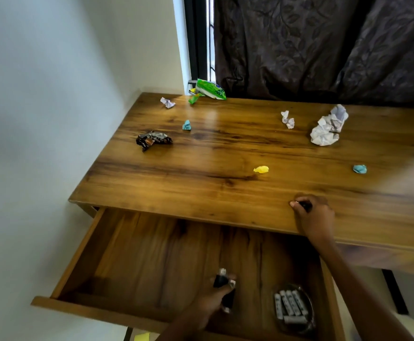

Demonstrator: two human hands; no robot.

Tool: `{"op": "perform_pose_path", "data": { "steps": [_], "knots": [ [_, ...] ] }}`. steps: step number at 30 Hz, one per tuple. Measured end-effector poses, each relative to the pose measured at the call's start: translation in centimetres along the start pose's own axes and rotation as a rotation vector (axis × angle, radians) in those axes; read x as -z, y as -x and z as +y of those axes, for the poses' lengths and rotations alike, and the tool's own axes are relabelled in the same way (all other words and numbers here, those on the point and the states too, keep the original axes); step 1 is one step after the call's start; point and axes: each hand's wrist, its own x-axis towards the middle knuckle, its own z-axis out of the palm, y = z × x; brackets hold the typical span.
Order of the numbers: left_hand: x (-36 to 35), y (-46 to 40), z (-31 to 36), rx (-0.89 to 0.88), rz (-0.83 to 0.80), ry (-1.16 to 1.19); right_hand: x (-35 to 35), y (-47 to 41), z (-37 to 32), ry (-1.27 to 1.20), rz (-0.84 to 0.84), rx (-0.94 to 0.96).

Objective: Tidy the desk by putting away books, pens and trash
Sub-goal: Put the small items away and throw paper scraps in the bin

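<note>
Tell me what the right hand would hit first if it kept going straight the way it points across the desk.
The right hand points up and slightly left over the desk. Bare wood comes first; the small white paper ball looks nearest that line, though depth is hard to judge. The yellow scrap lies off to the left.

Likely home room, wooden desk (pixel 225 168), dark curtain (pixel 324 45), window (pixel 201 45)

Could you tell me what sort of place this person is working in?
Most likely a room at home, a bedroom or study. A wooden desk with an open drawer stands in a corner against a white wall, beside a window hung with a dark leaf-patterned curtain.
</note>
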Motion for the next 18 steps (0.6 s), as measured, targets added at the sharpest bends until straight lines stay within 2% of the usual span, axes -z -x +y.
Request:
{"op": "perform_pose_path", "data": {
  "steps": [4,7,10,18],
  "knots": [
    [-0.1,-0.2,-0.3,-0.053,-0.023,-0.083,2.2,4.6,-1.0,-0.325,-0.154,-0.186],
    [-0.1,-0.5,-0.7,-0.080,-0.017,-0.138,1.6,10.4,-2.1,-0.450,-0.325,-0.256],
    [-0.2,-0.8,-0.9,-0.074,0.003,-0.179,-0.6,15.4,-2.7,-0.401,-0.529,-0.285],
    [-0.4,-1.2,-1.4,-0.087,0.125,-0.307,-5.0,18.0,-1.3,-0.143,-0.739,-0.319]
  ]
}}
